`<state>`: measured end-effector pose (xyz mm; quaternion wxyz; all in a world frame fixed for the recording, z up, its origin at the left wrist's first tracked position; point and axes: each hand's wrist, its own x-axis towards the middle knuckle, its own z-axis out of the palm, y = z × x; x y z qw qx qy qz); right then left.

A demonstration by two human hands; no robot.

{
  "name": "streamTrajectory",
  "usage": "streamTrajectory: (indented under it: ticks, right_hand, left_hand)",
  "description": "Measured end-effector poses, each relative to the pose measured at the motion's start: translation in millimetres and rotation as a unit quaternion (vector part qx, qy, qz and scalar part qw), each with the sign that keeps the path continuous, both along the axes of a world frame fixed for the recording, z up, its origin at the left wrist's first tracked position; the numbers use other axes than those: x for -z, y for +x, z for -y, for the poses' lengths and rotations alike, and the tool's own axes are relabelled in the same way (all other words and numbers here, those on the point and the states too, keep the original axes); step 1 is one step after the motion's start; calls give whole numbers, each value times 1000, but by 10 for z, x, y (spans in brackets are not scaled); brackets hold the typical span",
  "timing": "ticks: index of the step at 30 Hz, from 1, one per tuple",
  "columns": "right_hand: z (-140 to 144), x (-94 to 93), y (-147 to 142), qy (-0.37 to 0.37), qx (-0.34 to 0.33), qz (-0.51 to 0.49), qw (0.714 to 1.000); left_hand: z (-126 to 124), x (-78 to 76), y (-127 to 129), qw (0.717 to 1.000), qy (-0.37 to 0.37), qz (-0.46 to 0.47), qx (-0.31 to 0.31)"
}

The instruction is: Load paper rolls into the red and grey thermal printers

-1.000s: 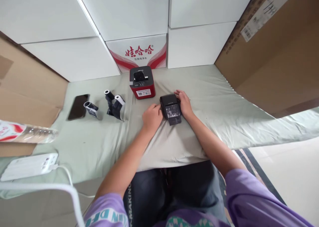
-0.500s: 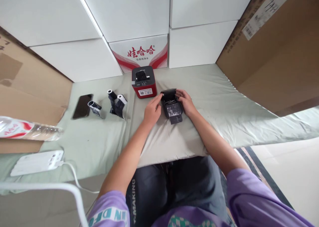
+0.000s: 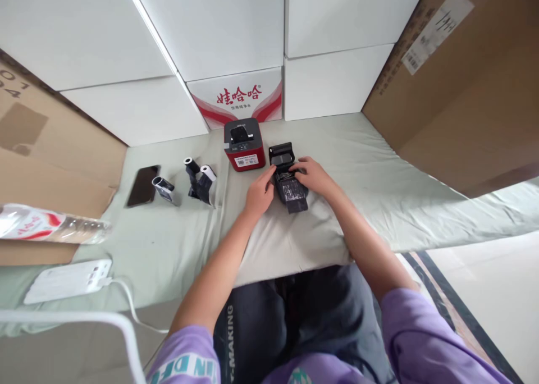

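On the cloth before me lies a small black label printer (image 3: 291,188) with its lid (image 3: 282,151) swung up and its inside exposed. A strip of dark printed paper (image 3: 297,205) hangs from its near side. My left hand (image 3: 260,194) grips the printer's left edge, fingers bent and tips near the lid's hinge. From the right, my right hand (image 3: 312,175) holds the other edge, fingertips reaching over the opened compartment. What its fingertips touch inside is too small to make out.
A red and black box-shaped device (image 3: 245,154) stands behind the printer. To the left are paper rolls (image 3: 202,181), another small roll (image 3: 165,191), a phone (image 3: 144,186), a water bottle (image 3: 54,224) and a white power bank (image 3: 69,282). Cardboard cartons (image 3: 455,103) flank the surface.
The lid has tipped further back, away from me. My right hand has come off the lid and down to the printer's opening; my left hand stays at the left edge.
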<state>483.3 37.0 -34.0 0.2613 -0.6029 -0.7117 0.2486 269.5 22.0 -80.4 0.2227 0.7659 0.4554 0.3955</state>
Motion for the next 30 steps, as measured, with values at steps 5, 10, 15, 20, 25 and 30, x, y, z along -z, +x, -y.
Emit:
streamTrajectory:
  ticks: [5, 10, 15, 20, 25, 30]
  right_hand:
    - [-197, -283, -107, -82, -15, 203, 976]
    - [-282, -423, -276, -61, -51, 329, 941]
    - [-258, -497, -295, -43, -101, 367, 924]
    - [-284, -494, -169, -27, -141, 353, 925]
    - [-246, -430, -110, -7, -151, 340, 928]
    - [-260, -404, -153, -25, -129, 344, 930]
  left_hand:
    - [35, 14, 27, 1000, -3, 0, 21]
    - [66, 8, 45, 1000, -6, 0, 25]
    - [70, -30, 45, 1000, -19, -10, 22]
    - [74, -72, 42, 999, -26, -12, 21]
    - [82, -91, 43, 999, -28, -12, 24]
    - [76, -77, 42, 999, -30, -17, 21]
